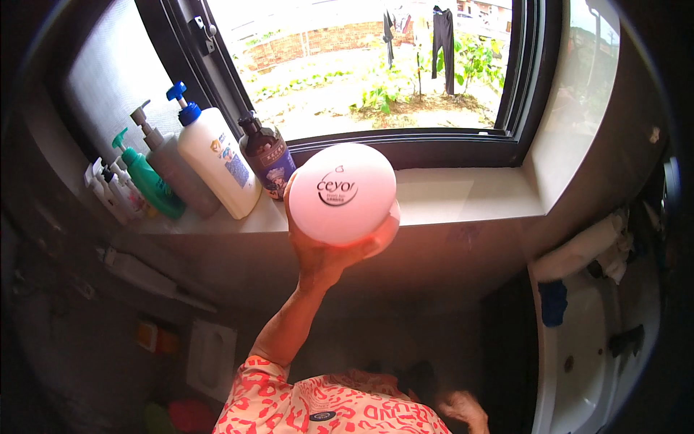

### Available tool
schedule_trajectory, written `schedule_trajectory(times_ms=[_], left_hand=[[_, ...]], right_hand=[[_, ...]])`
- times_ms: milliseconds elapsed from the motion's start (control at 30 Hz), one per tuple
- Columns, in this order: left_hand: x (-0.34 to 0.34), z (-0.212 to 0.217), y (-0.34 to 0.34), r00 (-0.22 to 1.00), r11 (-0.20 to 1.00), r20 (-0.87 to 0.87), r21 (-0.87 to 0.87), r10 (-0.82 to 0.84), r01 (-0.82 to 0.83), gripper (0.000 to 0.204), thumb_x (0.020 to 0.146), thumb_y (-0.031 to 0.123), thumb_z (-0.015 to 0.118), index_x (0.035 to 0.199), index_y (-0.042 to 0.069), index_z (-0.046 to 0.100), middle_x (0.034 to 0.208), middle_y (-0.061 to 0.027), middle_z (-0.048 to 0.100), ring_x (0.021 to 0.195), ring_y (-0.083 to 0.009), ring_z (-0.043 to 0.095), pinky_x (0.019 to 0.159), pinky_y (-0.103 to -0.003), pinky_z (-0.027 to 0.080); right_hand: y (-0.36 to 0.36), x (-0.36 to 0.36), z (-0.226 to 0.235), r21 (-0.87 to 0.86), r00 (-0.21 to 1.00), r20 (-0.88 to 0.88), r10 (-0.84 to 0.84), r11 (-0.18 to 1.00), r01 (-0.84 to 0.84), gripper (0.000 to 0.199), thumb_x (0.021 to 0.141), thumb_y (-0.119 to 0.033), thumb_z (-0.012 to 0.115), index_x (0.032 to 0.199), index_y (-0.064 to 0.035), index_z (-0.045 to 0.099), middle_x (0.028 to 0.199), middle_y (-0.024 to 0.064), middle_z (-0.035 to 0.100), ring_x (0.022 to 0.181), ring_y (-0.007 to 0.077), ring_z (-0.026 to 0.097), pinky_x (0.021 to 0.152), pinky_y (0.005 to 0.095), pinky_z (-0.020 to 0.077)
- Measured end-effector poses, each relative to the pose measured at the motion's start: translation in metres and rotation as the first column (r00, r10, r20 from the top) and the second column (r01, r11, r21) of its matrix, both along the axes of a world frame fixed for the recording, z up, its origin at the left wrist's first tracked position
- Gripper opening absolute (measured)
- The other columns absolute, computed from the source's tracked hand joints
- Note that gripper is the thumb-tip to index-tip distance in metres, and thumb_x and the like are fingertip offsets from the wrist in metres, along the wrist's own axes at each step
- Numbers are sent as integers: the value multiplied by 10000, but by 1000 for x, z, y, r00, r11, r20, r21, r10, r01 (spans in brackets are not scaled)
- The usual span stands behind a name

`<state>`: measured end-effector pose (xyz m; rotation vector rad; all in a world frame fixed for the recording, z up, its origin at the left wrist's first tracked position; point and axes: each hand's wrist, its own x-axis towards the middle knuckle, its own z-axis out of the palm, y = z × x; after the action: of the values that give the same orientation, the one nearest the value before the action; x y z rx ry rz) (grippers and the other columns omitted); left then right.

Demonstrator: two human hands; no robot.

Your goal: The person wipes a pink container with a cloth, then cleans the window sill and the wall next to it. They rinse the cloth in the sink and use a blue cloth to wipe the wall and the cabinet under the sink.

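My left hand (325, 257) reaches up in front of the window sill. Its fingers wrap round the side of a round pale-pink tub (343, 217) with a wide flat lid facing me. The thumb lies along the tub's right side, and most of the other fingers are hidden behind it. Just left of the tub, a dark brown bottle (264, 155) with a black cap stands on the sill. Low at the bottom edge, beside my patterned shirt (325, 405), is my right hand (466, 411). It is dim and partly cut off, so its fingers do not show clearly.
On the sill (470, 194) stand a big white pump bottle (217, 159), a grey pump bottle (177, 170), a green pump bottle (152, 181) and several small bottles. A black-framed window is above. At right is a white basin (578, 354) with a blue cloth (553, 304).
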<state>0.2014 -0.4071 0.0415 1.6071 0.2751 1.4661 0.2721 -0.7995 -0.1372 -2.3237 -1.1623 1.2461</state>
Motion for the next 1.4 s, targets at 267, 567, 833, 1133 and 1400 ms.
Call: schedule_trajectory(times_ms=[267,567,833,1133,1400], left_hand=[[27,19,2,997,998,-60,-44,-44,42,874,563,128,859,1252,30,330,1140,-97,510,1052,-180,519,929,-333,432],[38,18,10,992,981,-92,-169,84,-99,855,562,178,851,1211,-29,333,1124,-120,503,1039,-188,519,873,-330,464],[43,3,27,966,967,-130,-98,222,-236,1007,567,181,847,1327,-24,220,1241,-162,422,1143,-250,449,968,-361,385],[44,-7,13,933,936,-78,60,352,-348,971,675,137,756,1410,20,132,1398,-208,217,1316,-299,219,1091,-436,159],[29,-33,-13,864,698,35,574,502,-429,717,730,167,731,1302,-6,334,1347,-180,286,1262,-310,284,1062,-456,202]], right_hand=[[176,49,161,861,766,506,-397,288,-419,461,727,-93,680,1138,57,534,1127,195,549,1043,348,523,906,425,426],[313,61,180,901,852,410,-327,290,-322,624,741,-163,665,1264,67,414,1228,246,485,1129,383,466,961,434,372],[334,64,173,889,891,353,-285,400,-224,666,750,-213,664,1310,11,380,1272,205,477,1165,364,452,976,424,358],[346,65,162,877,769,436,-468,411,-247,615,736,-247,618,1252,40,446,1126,170,576,1010,285,546,840,413,412],[279,59,133,943,713,256,-652,7,-332,301,742,-81,611,1037,-29,580,1094,137,544,1000,321,508,890,434,413]])
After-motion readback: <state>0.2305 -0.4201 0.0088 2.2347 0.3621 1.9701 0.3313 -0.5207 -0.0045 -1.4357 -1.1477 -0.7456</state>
